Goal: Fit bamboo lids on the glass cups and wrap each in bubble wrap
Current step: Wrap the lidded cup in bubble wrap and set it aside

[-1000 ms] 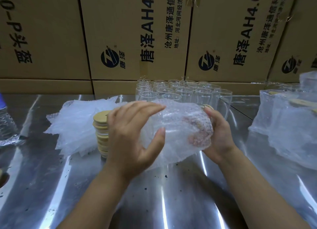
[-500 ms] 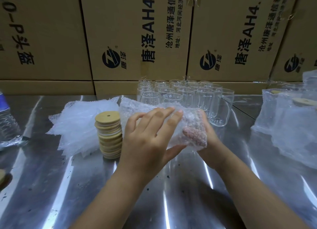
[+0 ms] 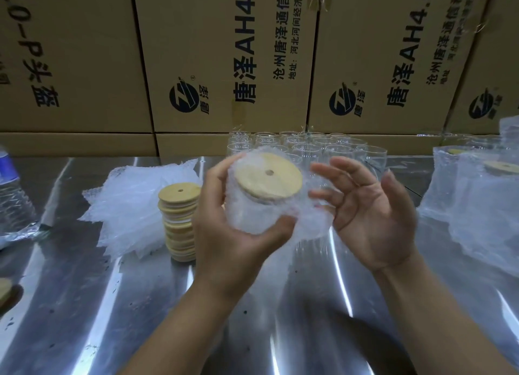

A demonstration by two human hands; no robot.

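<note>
**Lidded cup, half-wrapped, being held up for the close**

The left hand (image 3: pixel 233 234) is gripping the wrapped cup (image 3: pixel 252 217) above the steel table (image 3: pixel 337 304), with the thumb curling under and the fingers curling round the far side. It is tipping the cup so the bamboo lid (image 3: pixel 268 179) is facing the camera, probably to check the lid's seating. The bubble wrap is covering the wall only, and a loose flap (image 3: pixel 309 223) is trailing to the right.

The right hand (image 3: pixel 373 214) is holding nothing. Its palm is turning toward the flap with the fingers spread and relaxed, likely readying to fold it in. Whether the fingertips are touching the flap cannot be told.

The supplies are sitting close by, apparently for quick reach. The lid stack (image 3: pixel 179 220) and spare wrap sheets (image 3: pixel 132 206) are lying to the left, the bare glass cups (image 3: pixel 323 147) are standing behind, and the finished bundles (image 3: pixel 483 206) are resting to the right.
</note>
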